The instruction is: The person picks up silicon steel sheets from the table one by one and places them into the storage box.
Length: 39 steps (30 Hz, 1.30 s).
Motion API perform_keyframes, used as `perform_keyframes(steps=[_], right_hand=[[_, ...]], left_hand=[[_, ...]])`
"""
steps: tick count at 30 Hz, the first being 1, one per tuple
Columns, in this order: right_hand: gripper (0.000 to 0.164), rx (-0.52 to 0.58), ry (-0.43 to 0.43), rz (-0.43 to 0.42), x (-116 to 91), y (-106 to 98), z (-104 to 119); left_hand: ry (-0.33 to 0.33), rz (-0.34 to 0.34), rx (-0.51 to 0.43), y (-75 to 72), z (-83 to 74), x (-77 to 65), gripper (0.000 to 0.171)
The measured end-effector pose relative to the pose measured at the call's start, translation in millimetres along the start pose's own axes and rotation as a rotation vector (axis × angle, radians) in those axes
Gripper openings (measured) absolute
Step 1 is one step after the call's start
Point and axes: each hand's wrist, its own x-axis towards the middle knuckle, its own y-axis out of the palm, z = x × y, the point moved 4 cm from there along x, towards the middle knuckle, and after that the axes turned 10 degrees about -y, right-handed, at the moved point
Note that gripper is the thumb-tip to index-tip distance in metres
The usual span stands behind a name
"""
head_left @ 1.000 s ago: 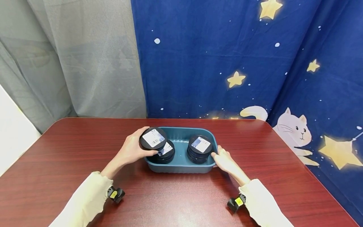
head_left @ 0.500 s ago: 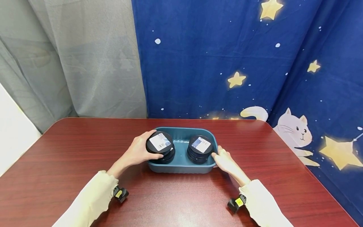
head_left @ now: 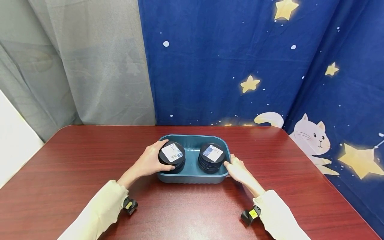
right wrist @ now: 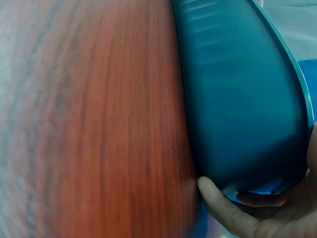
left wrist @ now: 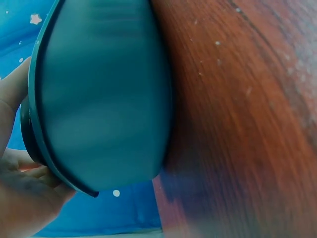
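A teal oblong plastic basket (head_left: 192, 179) stands on the table with round black flat tins inside. My left hand (head_left: 151, 160) grips the top black tin (head_left: 164, 156) of the left stack, thumb on the near side and fingers on the far side. This tin carries a white and blue label and sits over another at the basket's left end. A second stack of black tins (head_left: 207, 163), its top one labelled too, stands at the right end. My right hand (head_left: 239, 169) holds the basket's right end, thumb at the rim; in the right wrist view a finger (right wrist: 218, 198) lies low against its wall.
The glossy red-brown wooden table (head_left: 192, 213) spreads around the basket. Behind its far edge hang a grey curtain (head_left: 105, 66) and a blue star-patterned curtain (head_left: 210, 66). A black wrist camera (head_left: 130, 205) is strapped at the left sleeve and another (head_left: 249, 216) at the right.
My left hand has moved right and down with the black tin, from above the basket's left rim onto the left stack. My right hand and the basket have stayed put.
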Motion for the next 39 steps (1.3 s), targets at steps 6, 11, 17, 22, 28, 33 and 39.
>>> perform_keyframes(steps=[6, 11, 17, 22, 28, 33, 39], right_hand=[[0.022, 0.025, 0.013, 0.005, -0.5, 0.4, -0.8], [0.022, 0.059, 0.021, 0.004, -1.1, 1.2, -0.6], [0.023, 0.040, 0.005, -0.001, -0.7, 0.1, -0.6], [0.023, 0.036, 0.006, -0.007, -0.9, 0.4, -0.6], [0.022, 0.103, 0.028, -0.007, -1.3, 2.8, -1.4], [0.023, 0.077, 0.016, -0.004, -1.1, 3.0, -0.9], [0.023, 0.054, 0.008, -0.006, -1.1, 2.5, -0.5]], left_hand=[[-0.002, 0.010, 0.021, 1.7, 0.0, -0.8, 0.085], [-0.025, 0.027, 0.042, 2.6, 2.4, -0.3, 0.084], [-0.026, 0.048, 0.059, 2.5, 3.1, 0.5, 0.083], [-0.020, 0.056, 0.072, 2.5, 3.6, 1.0, 0.084], [-0.022, 0.079, 0.093, 3.9, 5.2, 3.3, 0.084], [-0.027, 0.141, 0.146, 2.9, 3.4, 6.0, 0.085], [-0.075, 0.232, 0.200, 1.6, 0.9, 9.9, 0.086]])
